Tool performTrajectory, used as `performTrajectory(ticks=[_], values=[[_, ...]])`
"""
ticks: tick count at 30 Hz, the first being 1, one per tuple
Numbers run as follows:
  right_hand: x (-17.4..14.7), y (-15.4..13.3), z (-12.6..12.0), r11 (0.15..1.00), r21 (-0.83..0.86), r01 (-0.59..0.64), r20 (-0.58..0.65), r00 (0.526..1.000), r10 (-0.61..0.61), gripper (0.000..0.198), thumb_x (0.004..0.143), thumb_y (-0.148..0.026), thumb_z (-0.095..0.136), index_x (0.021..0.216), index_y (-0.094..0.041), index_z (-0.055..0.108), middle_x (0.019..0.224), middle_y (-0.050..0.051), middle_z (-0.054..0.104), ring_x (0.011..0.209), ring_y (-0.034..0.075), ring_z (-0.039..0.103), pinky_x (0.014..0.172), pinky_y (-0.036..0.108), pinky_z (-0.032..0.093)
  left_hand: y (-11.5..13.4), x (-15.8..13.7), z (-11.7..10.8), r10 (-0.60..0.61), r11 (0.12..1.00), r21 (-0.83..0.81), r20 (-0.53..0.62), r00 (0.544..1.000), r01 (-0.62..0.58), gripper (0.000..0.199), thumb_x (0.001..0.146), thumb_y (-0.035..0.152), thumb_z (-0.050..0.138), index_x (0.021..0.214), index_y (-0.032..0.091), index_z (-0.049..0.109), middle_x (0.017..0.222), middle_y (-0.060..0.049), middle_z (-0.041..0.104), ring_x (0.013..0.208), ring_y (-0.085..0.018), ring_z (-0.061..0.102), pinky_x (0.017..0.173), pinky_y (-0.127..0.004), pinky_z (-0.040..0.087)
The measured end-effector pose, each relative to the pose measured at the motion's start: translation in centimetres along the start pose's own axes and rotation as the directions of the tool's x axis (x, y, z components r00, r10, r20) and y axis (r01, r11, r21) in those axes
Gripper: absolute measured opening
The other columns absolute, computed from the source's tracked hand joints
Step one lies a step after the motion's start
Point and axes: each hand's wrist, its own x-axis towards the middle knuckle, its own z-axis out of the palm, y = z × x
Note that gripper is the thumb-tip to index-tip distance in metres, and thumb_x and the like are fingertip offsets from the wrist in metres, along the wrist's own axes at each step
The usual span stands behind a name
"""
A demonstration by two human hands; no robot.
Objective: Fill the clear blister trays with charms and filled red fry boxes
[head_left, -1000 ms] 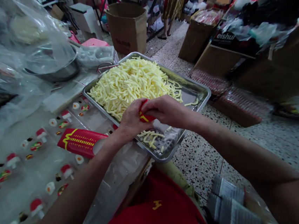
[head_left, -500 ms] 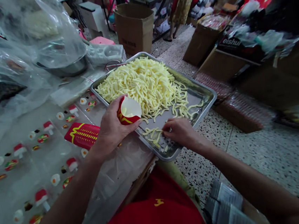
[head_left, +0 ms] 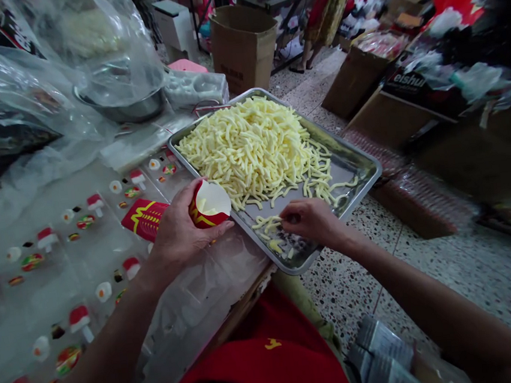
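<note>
Carton (head_left: 210, 206), partly hidden, sits clamped in left fingers (head_left: 216, 230); right fingers (head_left: 300, 206) curl, hold unclear.

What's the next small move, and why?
I'd probably pinch a few loose pale strips with the right hand: it's curled right beside them in the metal tray, while the left hand holds a red carton with its mouth open.

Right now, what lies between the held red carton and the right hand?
In the head view, the tray's rim and some loose pale strips lie between the carton and the right hand.
</note>
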Motion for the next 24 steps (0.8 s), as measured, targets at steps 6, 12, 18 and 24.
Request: performTrajectory(ticks=[6,12,18,24], values=[[1.4,-0.1,-1.6,0.968,-0.056,0.246,0.151,0.96,-0.235,0.03,0.082,-0.02,0.072,0.112,-0.025,0.075,0.097,0.006,0.071,0.086,0.02,0.063,0.074,0.031,0.045,0.1,-0.1,0.4,0.045,0.997,0.059,0.069,0.997,-0.049,0.093,0.063,0.05,0.085,0.144,0.021,0.048,0.139,-0.011,0.059,0.125,-0.031,0.058,0.109,-0.046,0.047],[3.3,-1.3,-2.8,0.89,-0.09,0.446,0.327,0.858,-0.397,0.05,0.082,-0.013,0.07,0.128,-0.03,0.066,0.118,0.006,0.066,0.089,0.018,0.062,0.069,0.029,0.043,0.8,-0.3,0.4,0.066,0.991,0.102,0.141,0.988,-0.081,0.095,0.065,0.056,0.082,0.146,0.023,0.046,0.141,-0.01,0.058,0.127,-0.032,0.057,0.109,-0.045,0.046],[6.0,-1.2,-1.5,0.863,-0.116,0.492,0.458,0.797,-0.394,0.024,0.08,-0.01,0.067,0.097,-0.026,0.075,0.094,0.004,0.07,0.074,0.015,0.059,0.062,0.029,0.037,1.6,0.9,0.9,0.128,0.971,0.176,0.189,0.974,-0.162,0.092,0.064,0.051,0.085,0.144,0.025,0.048,0.139,-0.009,0.058,0.126,-0.033,0.057,0.107,-0.046,0.047],[4.2,0.2,-0.1,0.984,0.161,-0.074,0.047,0.997,0.068,0.01,0.077,-0.018,0.065,0.081,-0.017,0.074,0.067,0.0,0.066,0.061,0.012,0.054,0.055,0.024,0.038,2.8,1.0,3.2,0.148,0.844,0.466,0.277,0.949,-0.267,0.077,0.07,0.038,0.082,0.137,0.02,0.052,0.122,-0.014,0.063,0.109,-0.036,0.063,0.09,-0.047,0.052]])
